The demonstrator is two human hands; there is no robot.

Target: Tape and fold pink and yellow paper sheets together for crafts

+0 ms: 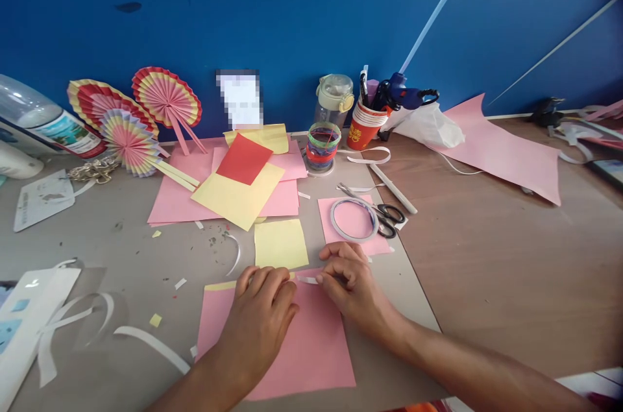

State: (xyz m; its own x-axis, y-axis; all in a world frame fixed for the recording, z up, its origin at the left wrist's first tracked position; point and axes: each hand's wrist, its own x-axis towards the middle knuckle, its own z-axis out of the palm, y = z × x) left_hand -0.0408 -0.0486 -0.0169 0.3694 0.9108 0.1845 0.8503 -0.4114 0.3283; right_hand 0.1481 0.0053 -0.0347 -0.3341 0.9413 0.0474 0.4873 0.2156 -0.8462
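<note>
A pink sheet of paper (311, 347) lies flat near the front edge of the table, with a narrow yellow strip showing along its far edge. My left hand (263, 315) rests on the sheet, its fingers curled down together at that far edge. A short white strip of tape (307, 280) runs along the edge between the hands. At its right end, my right hand (348, 279) is closed in a pinch on the strip, the fingertips partly hidden. Just beyond the hands is a yellow paper square (281, 243). A tape roll (354, 238) and scissors (389, 218) lie on a smaller pink paper.
Folded paper fans (166, 100) lean at the back left beside a plastic bottle (63, 126). A red paper cup (365, 126) holds tools and a blue glue gun (403, 94). Stacked papers (233, 198), a jar with coloured bands (322, 146) and white strip scraps (150, 340) surround the work area.
</note>
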